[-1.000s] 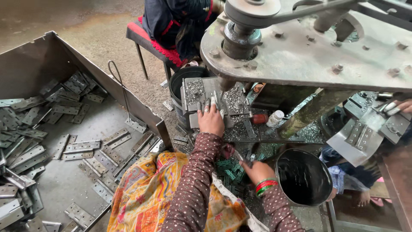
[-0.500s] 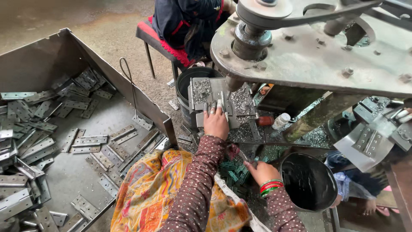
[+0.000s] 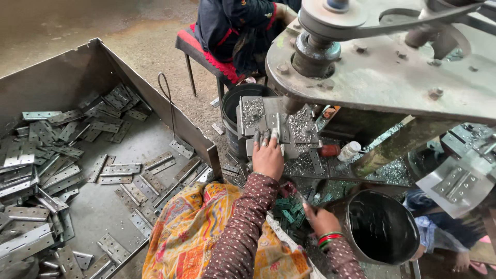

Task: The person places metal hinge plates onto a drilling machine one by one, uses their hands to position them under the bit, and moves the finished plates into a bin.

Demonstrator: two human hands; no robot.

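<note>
My left hand point(image 3: 267, 155) reaches forward onto the bed of a metal press point(image 3: 392, 77). Its fingers press down on a flat grey hinge plate point(image 3: 274, 124) just under the punch, with metal shavings point(image 3: 302, 124) all around. My right hand point(image 3: 320, 219), with red and green bangles on the wrist, is low by my lap. Its fingers curl into a heap of small green-tinted metal pieces point(image 3: 287, 209), and the fingertips are hidden there. A patterned orange cloth point(image 3: 191, 232) covers my lap.
A large steel bin point(image 3: 129, 67) on the left holds several grey hinge plates point(image 3: 62, 155). A black bucket point(image 3: 382, 227) stands by my right hand, another point(image 3: 232, 103) behind the press bed. A person sits on a red stool point(image 3: 206, 54) beyond. A small bottle point(image 3: 349, 151) lies on the bed.
The view has shifted slightly. My left hand stays on the plate under the punch, and my right hand stays in the heap of pieces.
</note>
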